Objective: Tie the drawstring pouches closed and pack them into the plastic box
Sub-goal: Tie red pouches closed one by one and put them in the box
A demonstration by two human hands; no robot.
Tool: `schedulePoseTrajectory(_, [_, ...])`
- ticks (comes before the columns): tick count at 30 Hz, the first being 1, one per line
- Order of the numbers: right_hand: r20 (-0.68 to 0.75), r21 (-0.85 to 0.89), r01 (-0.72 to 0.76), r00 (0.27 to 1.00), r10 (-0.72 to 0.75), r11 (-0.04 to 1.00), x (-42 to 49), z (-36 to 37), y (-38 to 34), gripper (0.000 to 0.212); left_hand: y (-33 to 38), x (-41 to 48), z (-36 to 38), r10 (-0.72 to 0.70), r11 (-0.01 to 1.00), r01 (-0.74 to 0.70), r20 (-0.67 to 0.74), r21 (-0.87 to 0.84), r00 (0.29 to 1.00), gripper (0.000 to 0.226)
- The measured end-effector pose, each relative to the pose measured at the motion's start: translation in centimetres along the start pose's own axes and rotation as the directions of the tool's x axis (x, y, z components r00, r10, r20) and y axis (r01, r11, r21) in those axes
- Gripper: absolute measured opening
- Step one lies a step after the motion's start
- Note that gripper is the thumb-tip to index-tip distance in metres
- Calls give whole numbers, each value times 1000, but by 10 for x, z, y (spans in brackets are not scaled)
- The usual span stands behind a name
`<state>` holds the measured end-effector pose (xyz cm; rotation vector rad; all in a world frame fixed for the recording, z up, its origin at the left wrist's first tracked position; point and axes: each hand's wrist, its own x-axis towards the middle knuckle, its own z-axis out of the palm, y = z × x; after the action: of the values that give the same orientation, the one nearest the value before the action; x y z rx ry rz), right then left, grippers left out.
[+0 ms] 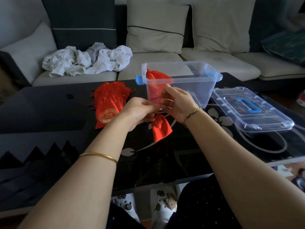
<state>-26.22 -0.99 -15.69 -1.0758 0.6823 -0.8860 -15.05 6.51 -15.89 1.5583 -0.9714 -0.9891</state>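
Two bare hands meet above the middle of a black glass bench, working on one small red pouch (160, 129). The left hand (140, 111) has its fingers curled in a closed grip round the gathered neck. The right hand (178, 103) pinches the thin drawstring (170, 101) just above it, though the cords are too fine to follow.

The pouch hangs below the hands, neck up and bottom down, its long axis close to vertical, and seems clear of the bench (49, 109). It looks light, soft and limp, perhaps satin and a little slippery. The puckered neck is therefore the sensible place to hold it, not the loose body.

Left of the hands lies a pile of red pouches (109, 103), a gold-printed end toward the near edge and ruffled mouths toward the far edge. At the far edge stands the clear plastic box (194, 91) with blue latches. One packed pouch (156, 76) leans in its left end, neck up. The box's lid (247, 113) lies flat by the right edge.
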Motion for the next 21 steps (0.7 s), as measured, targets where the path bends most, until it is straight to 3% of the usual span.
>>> schedulePoseTrajectory(4, [7,-88,18,1000,-17,996,0,5,0,27,0,2,2,28,998,-27,-18,56,999,13])
schedulePoseTrajectory(8, [-57,-247,-107,994,96,963,2,2,3,40,2,2,2,4,1000,-4,-37,9,999,17])
schedulePoseTrajectory(11, [-13,-304,-150,988,153,941,-1,2,5,26,2,2,2,-16,1000,15,-45,-14,999,17])
schedulePoseTrajectory(13, [36,-339,-110,991,130,934,-3,2,5,17,2,4,1,-19,1000,18,-68,-20,997,17])
schedulePoseTrajectory(18, [130,-480,-2,989,74,877,-2,0,7,18,0,5,-3,-10,1000,12,-156,9,988,18])
schedulePoseTrajectory(21, [178,-599,134,984,-33,789,0,-2,10,15,-1,4,-4,-9,1000,10,-190,8,982,17])
